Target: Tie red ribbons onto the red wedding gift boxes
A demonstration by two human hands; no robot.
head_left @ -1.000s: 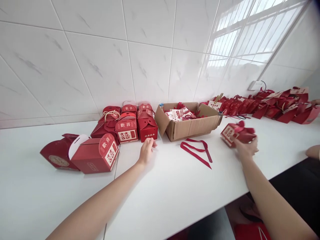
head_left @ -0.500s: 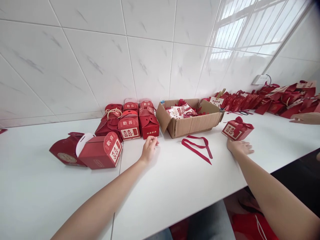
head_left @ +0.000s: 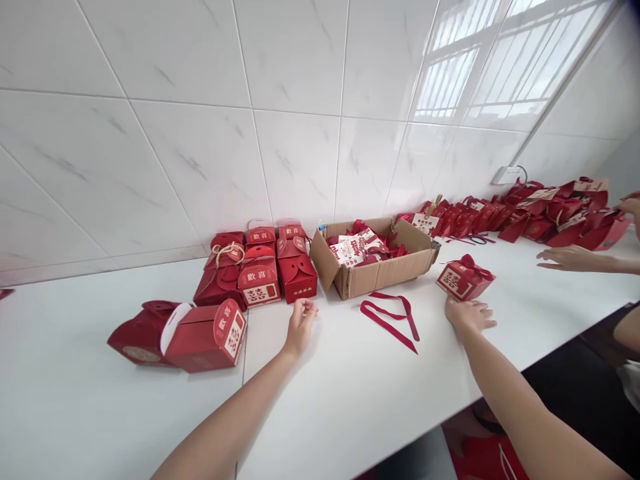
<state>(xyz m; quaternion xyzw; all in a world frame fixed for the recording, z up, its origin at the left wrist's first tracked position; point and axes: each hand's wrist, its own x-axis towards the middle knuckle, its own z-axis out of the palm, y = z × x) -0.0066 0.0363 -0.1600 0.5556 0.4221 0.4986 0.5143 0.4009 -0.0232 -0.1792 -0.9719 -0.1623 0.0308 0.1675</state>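
Note:
My left hand [head_left: 301, 321] rests on the white table [head_left: 350, 387] with its fingers loosely curled and nothing in them, just in front of a cluster of red gift boxes [head_left: 257, 270]. My right hand [head_left: 469, 315] lies flat on the table, fingers spread, right below a small red ribboned box [head_left: 464, 279] that stands free of it. A loose red ribbon [head_left: 391, 313] lies between my hands. Behind it is an open cardboard box [head_left: 374, 265] holding red and white packets.
Two red boxes [head_left: 193, 335] lie on their sides at the left. A long row of red boxes and flat blanks [head_left: 525, 213] runs along the tiled wall at the right. Another person's hand [head_left: 567, 257] reaches in from the right edge.
My right hand has set the ribboned box down on the table and let go, then flattened beside it. Another person's hand has come in from the right. My left hand has barely moved.

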